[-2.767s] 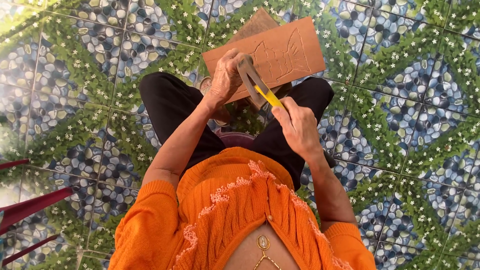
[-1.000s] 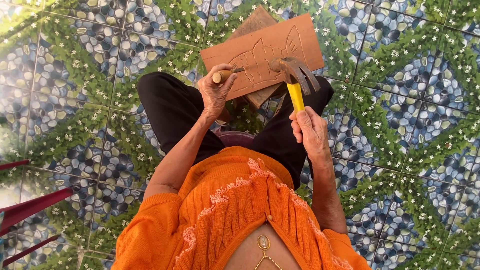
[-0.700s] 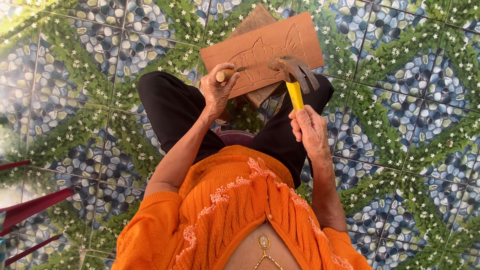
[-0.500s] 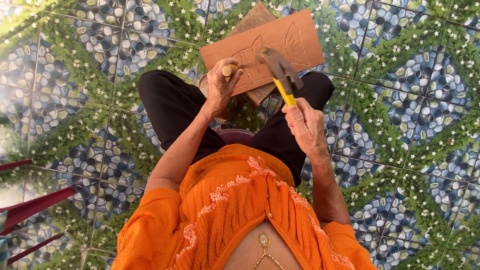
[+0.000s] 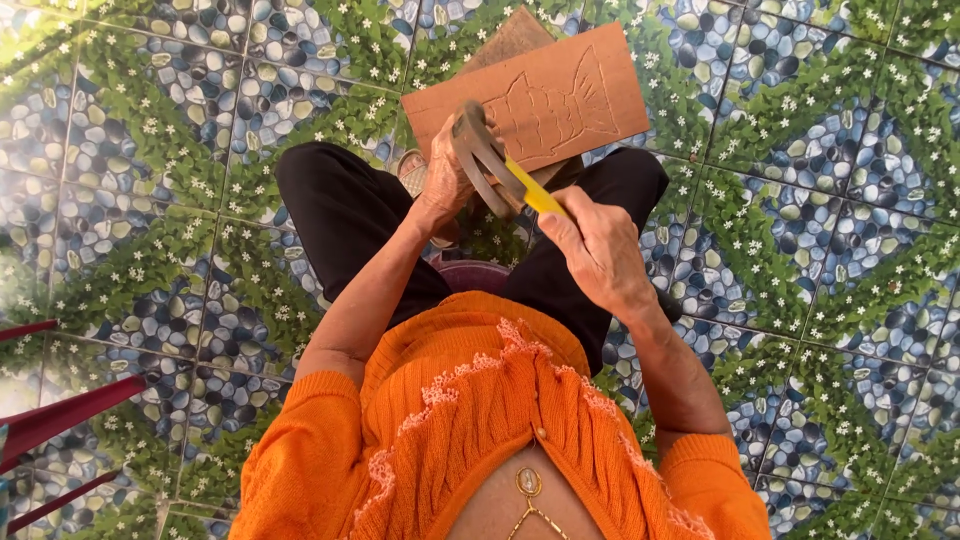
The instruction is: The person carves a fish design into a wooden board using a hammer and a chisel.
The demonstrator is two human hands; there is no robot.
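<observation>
Two hands work here: our right hand (image 5: 590, 245) has its fingers wrapped tight round one yellow-handled hammer (image 5: 495, 170), and our left hand (image 5: 445, 175) is closed on what we take for one chisel, hidden behind the hammer head. One wooden board (image 5: 560, 95) carved with a fish rests over our knees, above the tiled floor (image 5: 820, 200). A glancing blow could bruise the left knuckles or gouge the carving.

Surface: tiled floor (image 5: 820, 300), glossy tiles patterned with blue-grey pebbles, green leaves and small white flowers.
On it, top centre: brown wooden board (image 5: 560, 95) carved with a fish outline, its near edge by the person's knees.
Under board: a second brown slab (image 5: 510, 40), possibly wood, mostly hidden.
Left edge: red bars (image 5: 60, 410), contact with floor unclear.
</observation>
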